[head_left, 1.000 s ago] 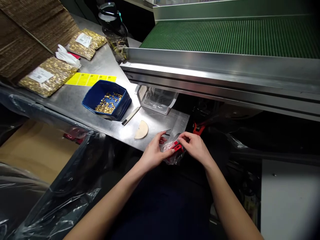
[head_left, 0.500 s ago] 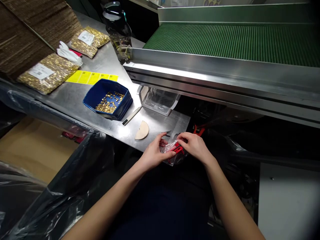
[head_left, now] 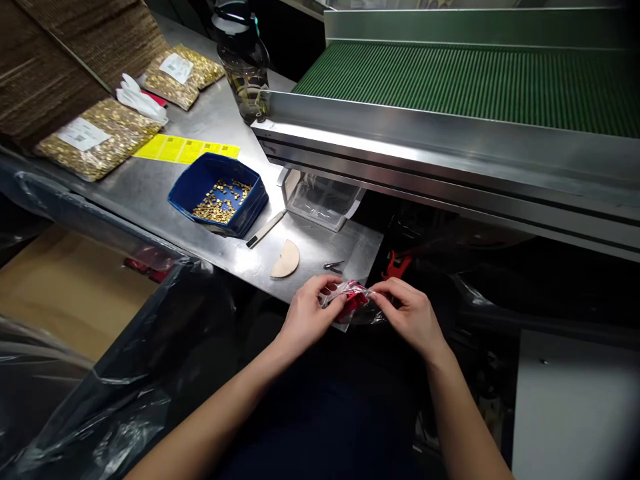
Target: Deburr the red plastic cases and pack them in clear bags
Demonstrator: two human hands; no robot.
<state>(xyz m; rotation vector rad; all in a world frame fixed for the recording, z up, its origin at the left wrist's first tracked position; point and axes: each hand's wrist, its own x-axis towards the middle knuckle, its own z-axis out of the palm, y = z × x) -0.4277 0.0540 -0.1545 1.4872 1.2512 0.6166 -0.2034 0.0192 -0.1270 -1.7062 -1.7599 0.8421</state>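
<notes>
We are grasping the red part (head_left: pixel 356 299) and clear plastic (head_left: pixel 344 288) with our left hand (head_left: pixel 306 312), at four o'clock from the blue bin (head_left: pixel 253 212); our right hand (head_left: pixel 413 315) is pinching the plastic. If the film is slipping, we may be dropping the part. Its long axis is apparently slanting eight-to-two.

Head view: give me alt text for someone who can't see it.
A person's left hand and right hand hold a clear plastic bag around a red part, at a metal table. On the table, a blue bin holds small gold-coloured pieces; a green ribbed conveyor belt fills the upper right.
</notes>
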